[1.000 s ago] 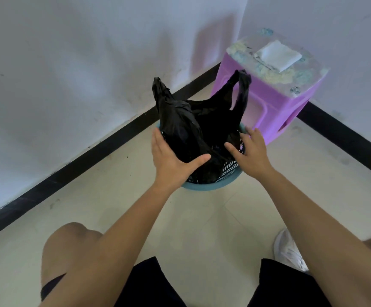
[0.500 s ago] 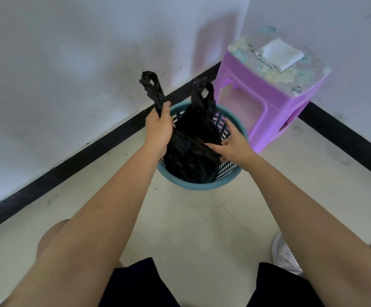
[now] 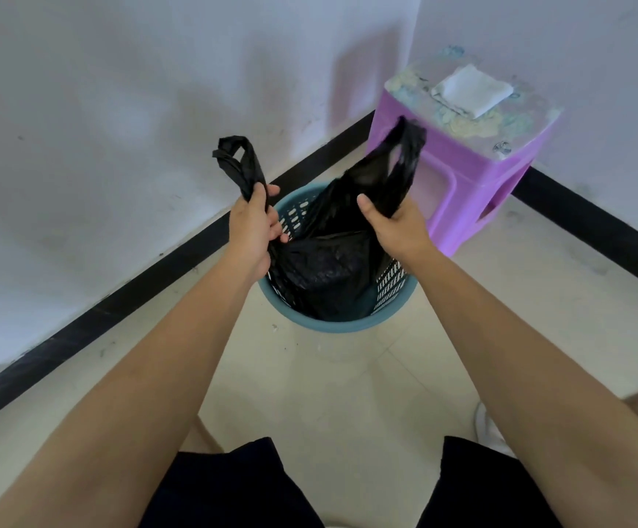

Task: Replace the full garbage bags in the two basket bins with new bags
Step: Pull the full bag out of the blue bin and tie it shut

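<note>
A black garbage bag [image 3: 325, 268] sits inside a round teal basket bin [image 3: 332, 325] on the tiled floor near the room's corner. My left hand [image 3: 256, 230] is closed around the bag's left handle loop, which sticks up above my fist. My right hand [image 3: 389, 222] grips the base of the right handle, whose loop rises toward the purple stool. Both handles are pulled up and apart above the bin's rim. The bag's bulging body still rests in the basket.
A purple plastic stool [image 3: 462, 177] stands in the corner right behind the bin, with a folded white cloth [image 3: 471, 91] on its top. White walls with a black skirting board [image 3: 119, 299] close the left and right sides. My white shoe [image 3: 489, 428] shows at lower right.
My hands moved from the bag's sides to its two handles and closed on them. The handles have since been drawn up and apart, the right one swinging toward the stool.
</note>
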Demonstrator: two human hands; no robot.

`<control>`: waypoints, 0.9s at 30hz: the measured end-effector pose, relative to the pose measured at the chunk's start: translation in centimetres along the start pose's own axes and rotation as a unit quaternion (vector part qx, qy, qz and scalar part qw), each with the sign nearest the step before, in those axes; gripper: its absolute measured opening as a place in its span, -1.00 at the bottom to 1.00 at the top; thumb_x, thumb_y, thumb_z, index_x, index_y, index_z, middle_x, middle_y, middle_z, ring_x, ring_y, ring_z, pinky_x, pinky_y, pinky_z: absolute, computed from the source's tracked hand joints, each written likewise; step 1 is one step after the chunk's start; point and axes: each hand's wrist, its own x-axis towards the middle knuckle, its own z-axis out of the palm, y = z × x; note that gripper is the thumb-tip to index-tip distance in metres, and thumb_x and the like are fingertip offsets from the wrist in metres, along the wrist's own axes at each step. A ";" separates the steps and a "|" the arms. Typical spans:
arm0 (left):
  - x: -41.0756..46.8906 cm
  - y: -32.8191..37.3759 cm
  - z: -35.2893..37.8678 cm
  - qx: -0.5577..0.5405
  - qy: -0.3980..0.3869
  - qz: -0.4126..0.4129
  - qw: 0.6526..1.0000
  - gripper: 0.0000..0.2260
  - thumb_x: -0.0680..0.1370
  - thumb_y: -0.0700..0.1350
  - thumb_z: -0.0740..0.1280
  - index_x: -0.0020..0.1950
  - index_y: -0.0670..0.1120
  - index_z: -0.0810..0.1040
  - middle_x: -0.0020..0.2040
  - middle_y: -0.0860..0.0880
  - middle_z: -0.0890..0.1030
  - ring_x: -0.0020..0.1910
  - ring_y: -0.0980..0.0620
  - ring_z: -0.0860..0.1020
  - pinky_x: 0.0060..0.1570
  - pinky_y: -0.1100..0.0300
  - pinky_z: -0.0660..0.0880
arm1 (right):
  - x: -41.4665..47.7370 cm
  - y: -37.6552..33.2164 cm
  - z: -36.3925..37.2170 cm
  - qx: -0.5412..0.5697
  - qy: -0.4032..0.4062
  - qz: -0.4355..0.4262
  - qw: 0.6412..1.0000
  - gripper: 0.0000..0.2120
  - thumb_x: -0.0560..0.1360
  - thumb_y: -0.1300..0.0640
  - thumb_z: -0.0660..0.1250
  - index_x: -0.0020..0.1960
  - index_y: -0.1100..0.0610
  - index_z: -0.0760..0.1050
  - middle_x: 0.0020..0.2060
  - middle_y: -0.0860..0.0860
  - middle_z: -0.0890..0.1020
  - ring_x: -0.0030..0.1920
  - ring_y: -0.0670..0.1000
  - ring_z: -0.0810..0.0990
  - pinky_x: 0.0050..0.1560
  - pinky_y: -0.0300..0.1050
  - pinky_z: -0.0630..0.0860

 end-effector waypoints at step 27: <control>1.0 -0.3 0.5 0.006 -0.056 -0.028 0.998 -0.87 0.54 -0.30 0.35 -0.02 -0.10 0.62 -0.38 -0.05 0.41 -0.48 0.08 0.24 -0.42 0.24 0.32 | -0.8 3.1 -1.5 -0.290 -0.140 -0.108 0.941 -0.53 0.53 -0.27 0.24 -0.37 0.05 0.53 -0.41 -0.12 0.57 -0.29 -0.07 0.57 -0.19 0.01 0.49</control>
